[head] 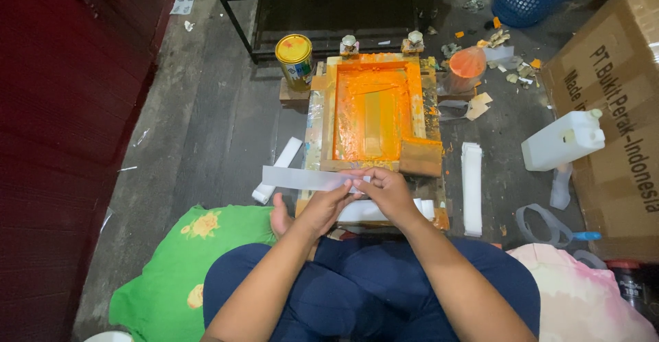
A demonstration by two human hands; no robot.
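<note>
My left hand [322,208] and right hand [388,191] meet over my lap, fingers pinched shut on one white strip [305,178], held flat and stretching out to my left, just in front of the frame [374,112]. The frame is one, smeared orange. A pile of strips [371,211] lies under my hands, a stack [471,187] lies to the right and a roll [278,170] to the left. One can [294,59], one cup [467,67], one white jug [563,139] and a box [618,101] stand around.
</note>
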